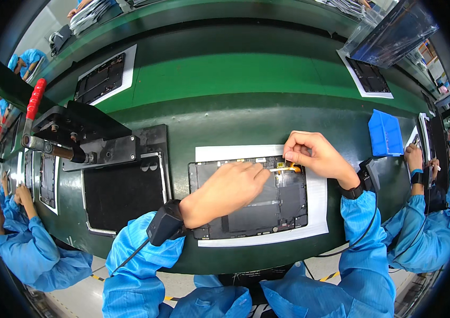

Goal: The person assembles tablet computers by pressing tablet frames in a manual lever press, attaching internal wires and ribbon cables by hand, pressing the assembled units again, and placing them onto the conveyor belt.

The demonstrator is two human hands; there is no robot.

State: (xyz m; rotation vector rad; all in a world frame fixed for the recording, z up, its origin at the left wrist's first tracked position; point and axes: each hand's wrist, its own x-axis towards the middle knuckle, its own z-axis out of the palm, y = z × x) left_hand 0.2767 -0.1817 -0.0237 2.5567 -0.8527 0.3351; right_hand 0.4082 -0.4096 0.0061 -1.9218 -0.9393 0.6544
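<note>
A tablet with its back off, dark inside, lies on a white sheet in front of me. Over its upper middle is my left hand, palm down with fingers curled together. A thin white strip shows by its fingertips; whether they grip it is hidden. My right hand is closed in a pinch at the tablet's upper right edge, on something thin and too small to name. Just below that pinch, an orange flex cable sits near a small yellow patch.
To my left stands a black press fixture with a red-handled lever. A blue bin is at the right. More opened tablets lie on sheets at the back. Co-workers in blue sleeves sit on both sides.
</note>
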